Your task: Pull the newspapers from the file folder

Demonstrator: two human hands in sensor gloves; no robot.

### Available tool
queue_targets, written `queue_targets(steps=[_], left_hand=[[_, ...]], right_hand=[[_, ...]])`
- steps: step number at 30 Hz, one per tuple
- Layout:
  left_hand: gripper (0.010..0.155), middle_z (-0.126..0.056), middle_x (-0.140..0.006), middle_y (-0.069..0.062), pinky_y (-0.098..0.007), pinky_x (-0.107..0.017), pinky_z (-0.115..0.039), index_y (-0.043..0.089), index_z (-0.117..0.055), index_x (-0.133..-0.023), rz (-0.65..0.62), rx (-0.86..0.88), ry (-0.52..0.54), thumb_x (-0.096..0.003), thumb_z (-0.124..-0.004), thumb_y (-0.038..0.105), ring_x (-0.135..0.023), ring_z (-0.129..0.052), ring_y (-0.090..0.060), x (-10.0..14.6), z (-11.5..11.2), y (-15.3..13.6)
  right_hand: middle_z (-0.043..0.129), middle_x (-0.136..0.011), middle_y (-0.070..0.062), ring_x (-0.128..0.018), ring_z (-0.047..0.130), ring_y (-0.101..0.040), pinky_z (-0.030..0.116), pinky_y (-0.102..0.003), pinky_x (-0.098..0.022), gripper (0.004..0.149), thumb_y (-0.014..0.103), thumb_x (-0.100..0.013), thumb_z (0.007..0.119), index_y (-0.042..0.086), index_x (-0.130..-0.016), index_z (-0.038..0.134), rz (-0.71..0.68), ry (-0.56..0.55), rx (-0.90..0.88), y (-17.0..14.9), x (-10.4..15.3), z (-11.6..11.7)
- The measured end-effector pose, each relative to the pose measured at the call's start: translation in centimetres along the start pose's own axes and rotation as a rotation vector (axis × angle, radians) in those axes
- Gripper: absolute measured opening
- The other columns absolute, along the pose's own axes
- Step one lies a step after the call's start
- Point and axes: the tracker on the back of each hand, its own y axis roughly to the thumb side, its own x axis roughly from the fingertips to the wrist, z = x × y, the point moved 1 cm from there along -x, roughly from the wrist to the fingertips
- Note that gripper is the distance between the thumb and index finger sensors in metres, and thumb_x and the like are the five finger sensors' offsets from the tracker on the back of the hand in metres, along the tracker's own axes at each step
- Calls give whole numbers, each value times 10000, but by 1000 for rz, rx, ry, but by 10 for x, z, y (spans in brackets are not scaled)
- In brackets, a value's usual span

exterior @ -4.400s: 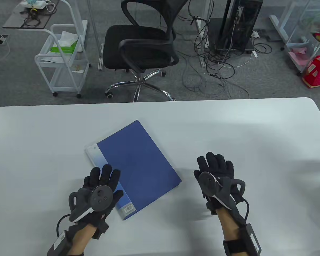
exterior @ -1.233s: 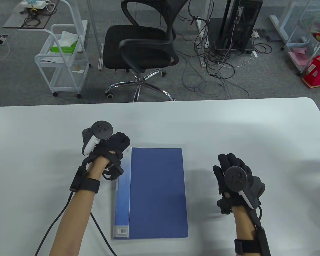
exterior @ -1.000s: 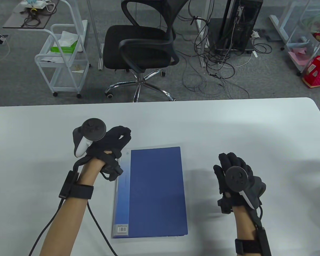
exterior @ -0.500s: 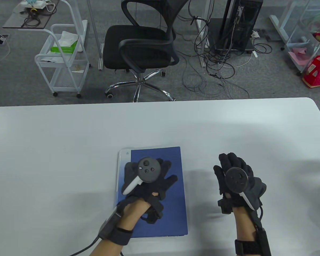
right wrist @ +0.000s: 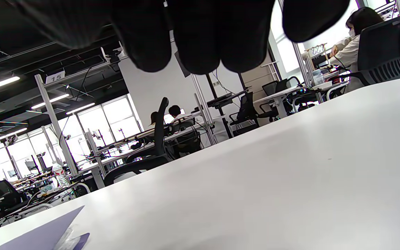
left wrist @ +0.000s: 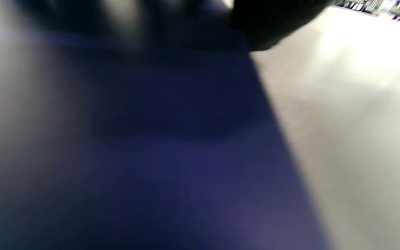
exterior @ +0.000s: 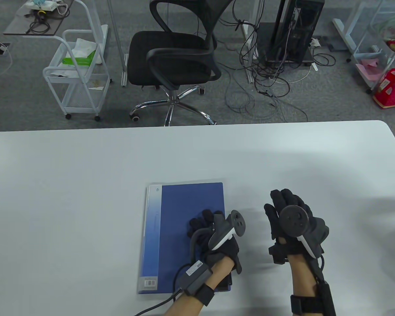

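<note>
From above, the blue file folder lies closed on the white bench, lower centre of frame, with the left hand at its right edge, its fingers hidden there. The left wrist view is a blur of blue cover. The right hand sits right of the folder, fingers side by side above the bench in its wrist view; an office chair stands beyond.

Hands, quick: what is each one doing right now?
Left hand: on the blue folder's right edge; grip cannot be told.
Right hand: open, holding nothing, beside the folder.

Black office chair, white cart, PC tower beyond table.
</note>
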Motion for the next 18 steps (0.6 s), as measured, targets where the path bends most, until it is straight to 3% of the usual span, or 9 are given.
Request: queue_targets(steps=[3, 8, 13, 18], left_hand=[[720, -247, -1087, -392, -756, -564, -634, 40, -272, -1083, -59, 124, 43, -510, -656, 248, -861, -511, -767, 14, 24, -9], [705, -312, -1086, -418, -659, -523, -784, 10, -281, -1080, -135, 423, -21, -506, -647, 192, -862, -665, -710, 43, 93, -48], [707, -311, -1081, -426, -595, -520, -829, -11, -276, -1072, -187, 583, -7, -501, -659, 153, -871, -743, -656, 84, 168, -116], [711, -342, -1090, -419, -564, -535, -829, -9, -281, -1071, -60, 535, 81, -502, -687, 122, -900, -803, -572, 115, 219, -196]], right_hand=[[746, -1026, -89, -937, 776, -413, 616, -655, -640, 588, 526, -400, 693, 273, -929, 738, 5, 3, -10, -2, 0, 0], [750, -1023, -87, -933, 781, -411, 618, -654, -639, 589, 526, -399, 693, 272, -929, 739, 8, 8, -11, -2, 0, 0], [752, -1021, -89, -931, 784, -412, 621, -654, -637, 588, 525, -399, 693, 271, -928, 740, 6, 13, -9, -1, 0, 1], [755, -1019, -88, -929, 788, -410, 624, -653, -636, 589, 524, -399, 693, 270, -928, 739, 7, 20, 7, -1, 0, 2]])
